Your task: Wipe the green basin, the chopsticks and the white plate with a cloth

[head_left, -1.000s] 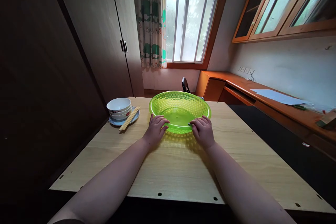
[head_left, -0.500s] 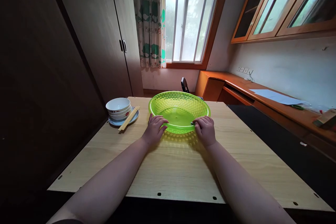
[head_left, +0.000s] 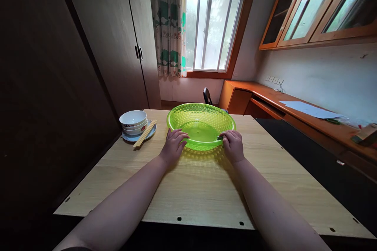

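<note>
A translucent green plastic basin (head_left: 201,115) with a dimpled wall stands on the light wooden table (head_left: 206,188), a little beyond its middle. My left hand (head_left: 173,145) rests on the basin's near left rim, fingers curled over the edge. My right hand (head_left: 233,145) grips the near right rim in the same way. The basin looks empty. Both forearms stretch across the table toward it.
At the table's far left, stacked white bowls (head_left: 133,120) sit on a blue plate with chopsticks (head_left: 145,133) laid across it. A dark chair back (head_left: 207,95) shows behind the table. An orange desk (head_left: 306,119) with papers runs along the right wall; a wardrobe stands at left.
My right hand has slid a little to the right along the basin's near rim. The left hand and the basin have hardly moved.
</note>
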Motion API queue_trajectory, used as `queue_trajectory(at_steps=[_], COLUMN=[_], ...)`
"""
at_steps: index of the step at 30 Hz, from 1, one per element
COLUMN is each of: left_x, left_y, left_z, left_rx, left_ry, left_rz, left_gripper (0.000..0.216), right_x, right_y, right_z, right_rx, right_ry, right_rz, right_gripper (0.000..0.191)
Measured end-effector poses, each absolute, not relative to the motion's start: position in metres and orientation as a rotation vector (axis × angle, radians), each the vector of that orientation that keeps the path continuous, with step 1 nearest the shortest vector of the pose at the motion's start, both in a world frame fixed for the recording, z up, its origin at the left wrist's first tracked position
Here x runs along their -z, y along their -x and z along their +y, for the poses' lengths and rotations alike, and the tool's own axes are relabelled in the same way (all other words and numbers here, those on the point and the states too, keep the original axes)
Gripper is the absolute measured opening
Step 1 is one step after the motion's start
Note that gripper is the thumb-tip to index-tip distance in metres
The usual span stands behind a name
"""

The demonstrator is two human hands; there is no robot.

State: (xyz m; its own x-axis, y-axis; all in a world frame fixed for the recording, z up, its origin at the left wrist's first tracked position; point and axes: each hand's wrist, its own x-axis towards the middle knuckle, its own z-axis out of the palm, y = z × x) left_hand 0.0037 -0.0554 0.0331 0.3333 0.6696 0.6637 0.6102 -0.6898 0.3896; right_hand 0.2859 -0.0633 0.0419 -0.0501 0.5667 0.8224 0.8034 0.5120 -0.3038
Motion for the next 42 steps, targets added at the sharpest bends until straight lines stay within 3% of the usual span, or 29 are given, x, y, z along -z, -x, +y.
queue_trajectory(at_steps=[6, 12, 42], left_x=[-0.039, -0.041, -0.039], left_y=[-0.009, -0.020, -0.018], left_z=[-0.066, -0.078, -0.071], left_rx=[-1.456, -1.207, -1.191], left_ry=[-2.495, -2.651, -2.606], left_rz=[1.215, 1.165, 1.283], left_gripper=[0.027, 0.031, 0.027], right_x=[-0.046, -0.049, -0.044], right_y=[-0.261, -0.236, -0.277], right_z=[-0.080, -0.093, -0.070], right_rx=[0.344, 0.348, 0.280], right_ry=[1.137, 1.127, 1.135], right_rz=[-1.856, -1.955, -1.749], right_gripper=[0.019, 0.017, 0.023])
